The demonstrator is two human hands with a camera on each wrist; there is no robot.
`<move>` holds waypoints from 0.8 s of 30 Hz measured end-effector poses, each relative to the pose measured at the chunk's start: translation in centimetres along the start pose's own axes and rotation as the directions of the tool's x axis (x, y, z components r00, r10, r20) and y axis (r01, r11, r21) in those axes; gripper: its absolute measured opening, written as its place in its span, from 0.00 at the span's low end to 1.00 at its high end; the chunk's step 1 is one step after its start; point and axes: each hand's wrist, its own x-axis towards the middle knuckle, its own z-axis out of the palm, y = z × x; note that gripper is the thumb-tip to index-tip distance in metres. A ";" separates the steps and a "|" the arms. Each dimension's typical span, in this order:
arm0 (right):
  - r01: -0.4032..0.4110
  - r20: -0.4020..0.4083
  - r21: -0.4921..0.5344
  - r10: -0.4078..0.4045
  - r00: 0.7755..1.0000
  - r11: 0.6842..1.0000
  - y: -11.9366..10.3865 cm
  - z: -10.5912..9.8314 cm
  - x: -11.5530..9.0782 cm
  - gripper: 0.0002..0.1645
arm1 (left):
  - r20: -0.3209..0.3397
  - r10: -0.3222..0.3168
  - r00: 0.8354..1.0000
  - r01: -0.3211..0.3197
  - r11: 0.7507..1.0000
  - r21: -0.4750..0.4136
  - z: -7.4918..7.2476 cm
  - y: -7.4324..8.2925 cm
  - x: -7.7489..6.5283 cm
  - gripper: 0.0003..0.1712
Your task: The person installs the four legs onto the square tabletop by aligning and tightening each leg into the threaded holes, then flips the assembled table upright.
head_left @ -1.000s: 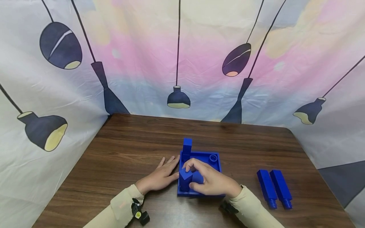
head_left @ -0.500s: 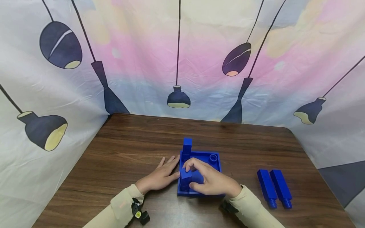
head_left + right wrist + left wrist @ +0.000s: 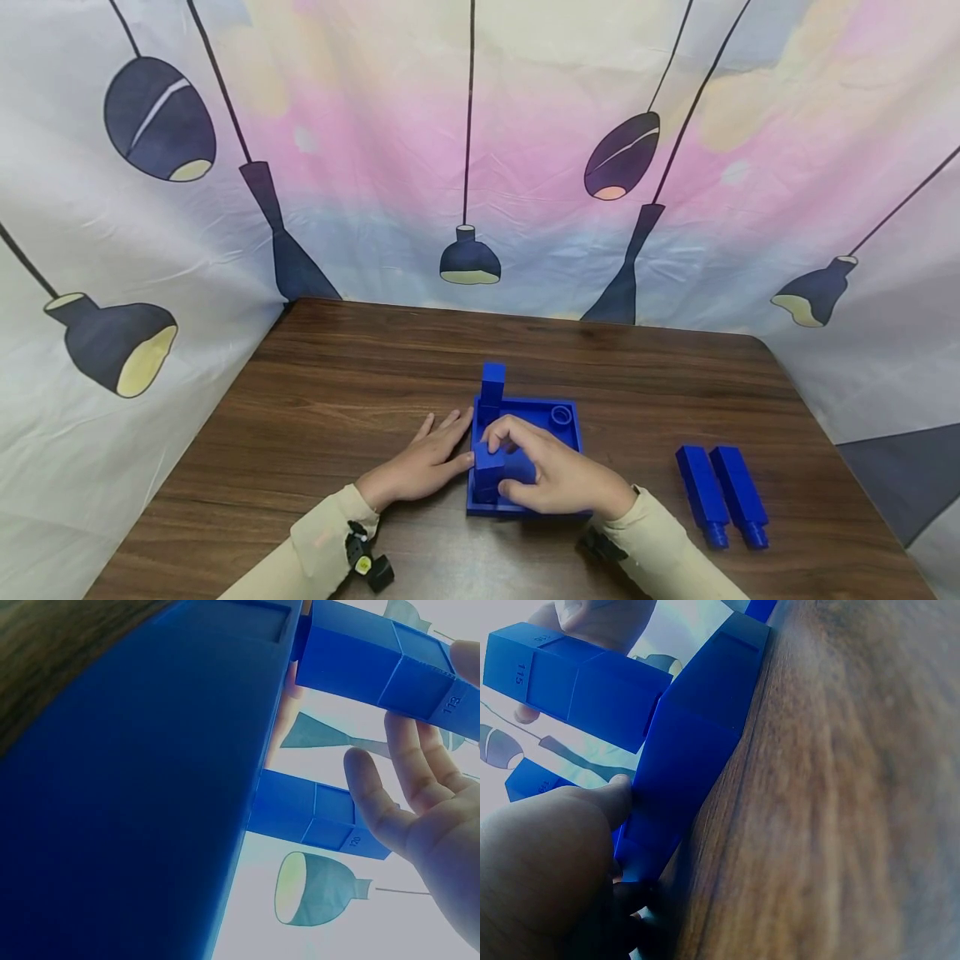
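A blue square tray (image 3: 578,429) with a raised rim lies on the table. At its near left corner stands a blue square post (image 3: 487,483), numbered on its sides in both wrist views. My right hand (image 3: 558,473) grips this post near the top between thumb and bent fingers. Another blue post (image 3: 492,383) stands upright at the far left corner. Palm down, my left hand (image 3: 416,468) rests on the table with straight fingers, its thumb and fingertips against the tray's left side. A round socket (image 3: 560,415) shows in the far right corner; my right hand hides much of the tray.
Two loose blue posts (image 3: 703,492) with threaded round ends lie side by side on the wooden table (image 3: 360,358), right of the tray. A patterned cloth (image 3: 390,167) hangs behind the table's back edge.
The near left post has turned slightly in my right hand's fingers, mostly in the first half second; its top face now lies squarer to the tray. My left hand and the tray stay put.
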 end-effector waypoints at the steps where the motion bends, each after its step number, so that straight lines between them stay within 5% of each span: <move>1: -0.001 0.000 -0.001 0.001 1.000 1.000 0.0 0.0 0.0 0.23 | 0.000 -0.001 1.000 0.001 1.000 0.000 0.0 0.0 0.0 0.43; 24: 0.053 -0.015 -0.023 -0.053 0.998 0.998 0.0 -0.1 0.2 0.29 | 0.002 0.000 1.000 0.000 1.000 -0.001 -0.1 0.1 0.1 0.43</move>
